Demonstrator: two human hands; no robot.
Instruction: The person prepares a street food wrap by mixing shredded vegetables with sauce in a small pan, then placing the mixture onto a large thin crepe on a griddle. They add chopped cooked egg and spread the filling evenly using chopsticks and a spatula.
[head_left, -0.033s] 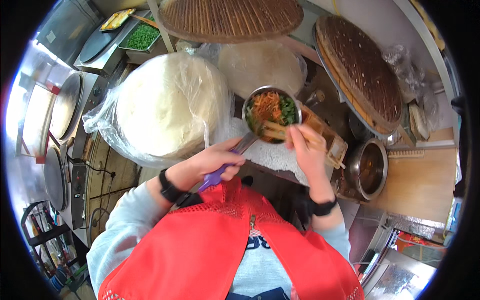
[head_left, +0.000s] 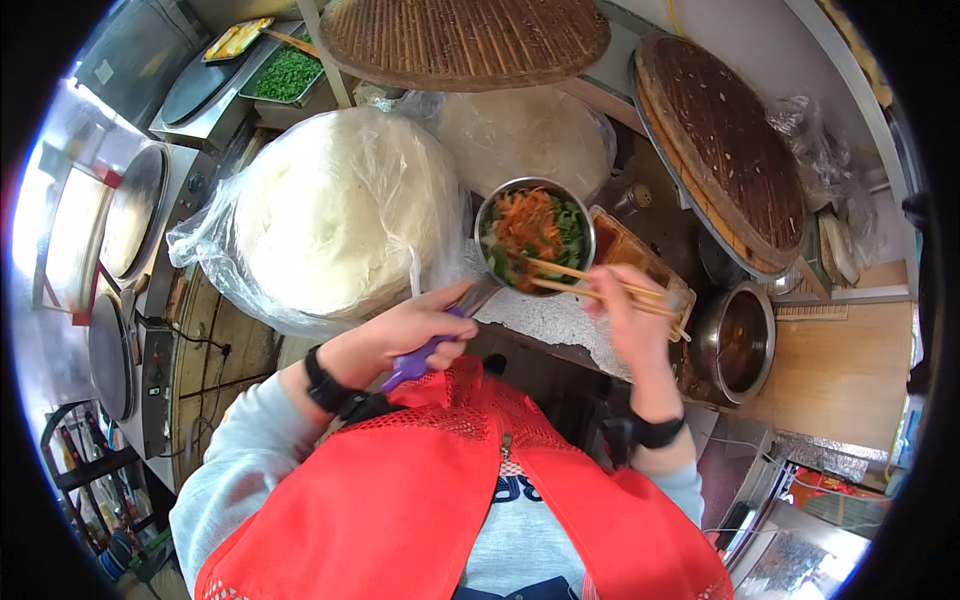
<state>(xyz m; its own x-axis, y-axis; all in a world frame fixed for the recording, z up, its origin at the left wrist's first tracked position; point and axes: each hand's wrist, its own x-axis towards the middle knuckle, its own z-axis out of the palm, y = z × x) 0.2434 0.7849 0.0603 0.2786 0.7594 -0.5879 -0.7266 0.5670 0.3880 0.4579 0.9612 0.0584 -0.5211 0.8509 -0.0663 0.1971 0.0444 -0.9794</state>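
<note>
Large stack of pale flatbreads (head_left: 335,215), loosely covered in clear plastic, dominating the counter's left half; second, smaller wrapped stack (head_left: 525,135) just behind. Soft, floppy sheets by the look, the plastic likely slippery.

Two round woven trays: one (head_left: 465,40) at top centre, one dark (head_left: 725,150) tilted against the wall at right. Flat round griddle plates (head_left: 130,210) along the left edge. Tray of chopped greens (head_left: 288,75) at top left.

Steel pot (head_left: 738,340) at right, dark liquid inside, well apart from the hands.

Small metal saucepan (head_left: 535,237) held above the counter's front, between the flatbread stack and an orange-tinted clear container (head_left: 640,265). Filled with shredded carrot and green vegetable strips. Probably light, rigid, smooth-sided; best taken by the purple handle (head_left: 415,362) (rim offers no grip, and a tilt would spill the loose filling).

Left hand (head_left: 415,330) closed around that purple handle, thumb over the top, steadying the pan.

Right hand (head_left: 630,315) closed on a pair of wooden chopsticks (head_left: 590,282), tips reaching into the shredded vegetables. Chopsticks stiff, thin, light; held at the far end from the tips. Vegetable strips soft, limp, likely damp, apt to slide off unless pinched in a bundle.

Black bands on both wrists.
</note>
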